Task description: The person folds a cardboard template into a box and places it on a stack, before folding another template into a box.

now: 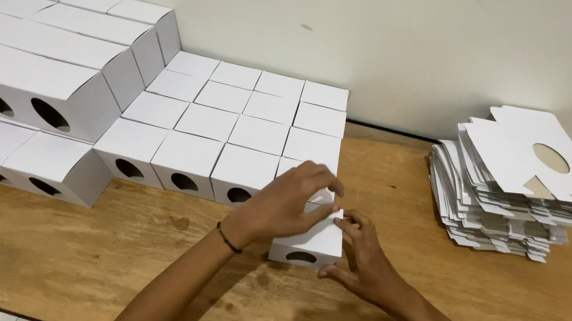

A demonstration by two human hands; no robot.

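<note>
We've got our left hand (288,203) draped over the top of a small white box (307,244), fingers curled down on its upper flap. Our right hand (360,260) grips the same box from its right side, thumb at the base, fingertips pinching the top edge. The box sits on the wooden table (77,259) between both hands, oval hole facing us. Beyond the left hand, rows of finished boxes (233,126); well right of the right hand, a stack of flat blanks (509,198).

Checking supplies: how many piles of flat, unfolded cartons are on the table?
1: the pile of flat cartons lies at the right end of the table. Others may sit outside the view.
</note>
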